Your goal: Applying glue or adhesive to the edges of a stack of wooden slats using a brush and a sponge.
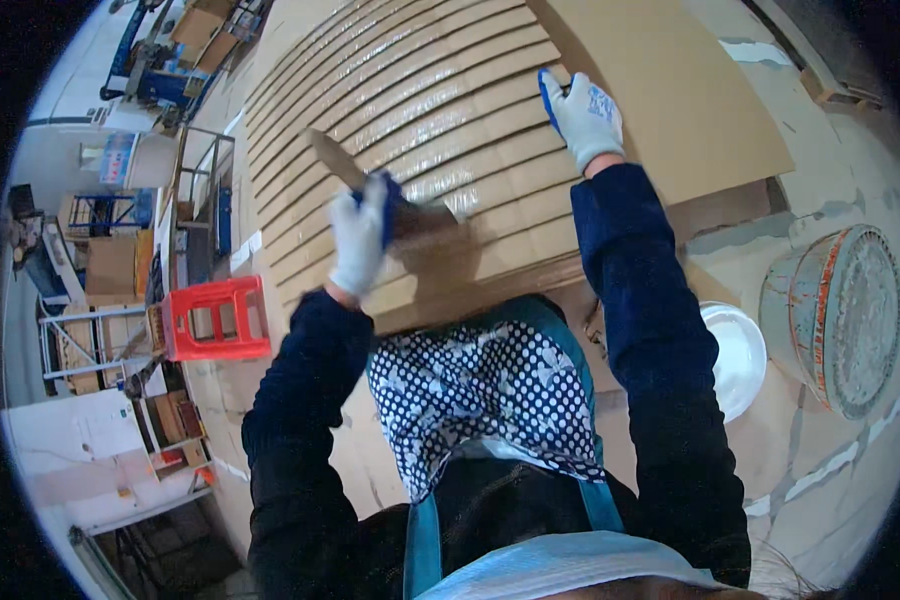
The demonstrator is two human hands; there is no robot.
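My left hand (360, 235), in a white and blue work glove, is closed round a wide brush. The brush's wooden handle (332, 157) points up and left, and its dark head (435, 225) lies low over cardboard strips (400, 130). These strips overlap in rows, with shiny wet-looking streaks along their middle. At their right end rests my gloved right hand (588, 118), with thumb and forefinger apart and the other fingers partly hidden. A large flat cardboard sheet (670, 100) extends to the right of that hand.
A red plastic stool (217, 318) stands at the left. On the right are a white basin (735, 360) and a rusty, pale green drum (835, 320). A metal frame (205, 190) stands beyond the stool, and shelving with cardboard boxes (115, 265) lines the left side.
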